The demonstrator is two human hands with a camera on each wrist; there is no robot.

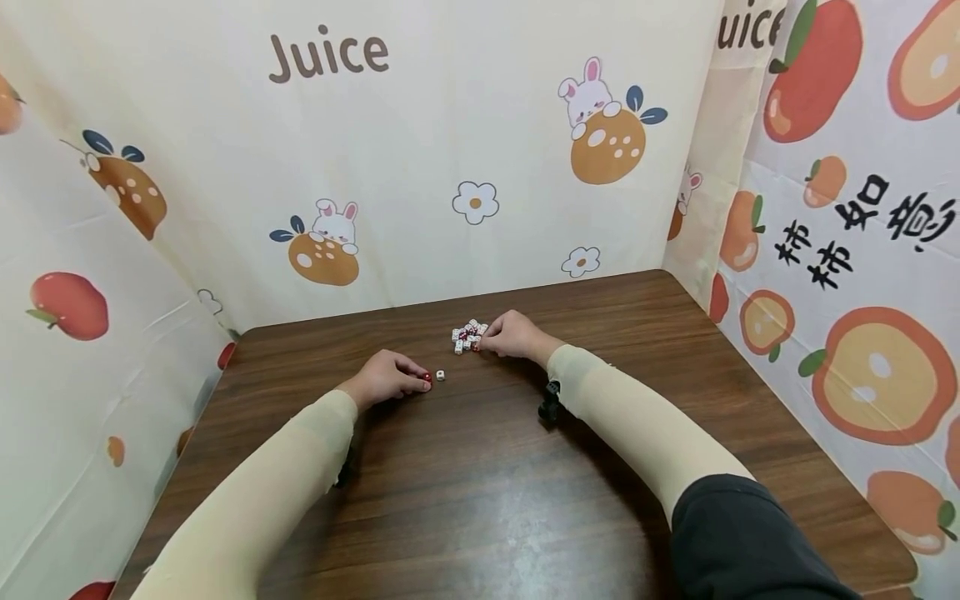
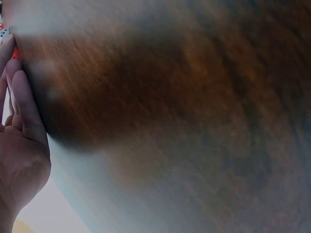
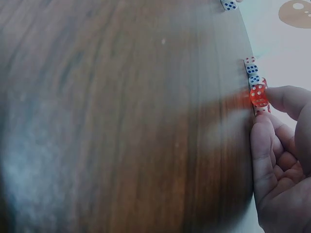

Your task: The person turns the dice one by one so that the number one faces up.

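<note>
My left hand (image 1: 384, 379) is low over the table, left of centre, with a red die (image 1: 427, 379) between thumb and fingertips. In the left wrist view, this die is a sliver of red (image 2: 15, 53) at the fingertips. A single white die (image 1: 440, 375) sits just to its right. Farther back, my right hand (image 1: 516, 335) reaches the right side of a small cluster of dice (image 1: 459, 337), mostly white with some red. Its thumb and forefinger pinch a translucent red die with white dots (image 3: 259, 95), seen in front of white dice (image 3: 252, 69) in the right wrist view.
The dark brown wooden table (image 1: 480, 500) ends at a printed curtain (image 1: 420, 125) behind, with a similar fruit-print curtain (image 1: 840, 250) along the right. A small black device (image 1: 550, 404) is strapped under the right wrist.
</note>
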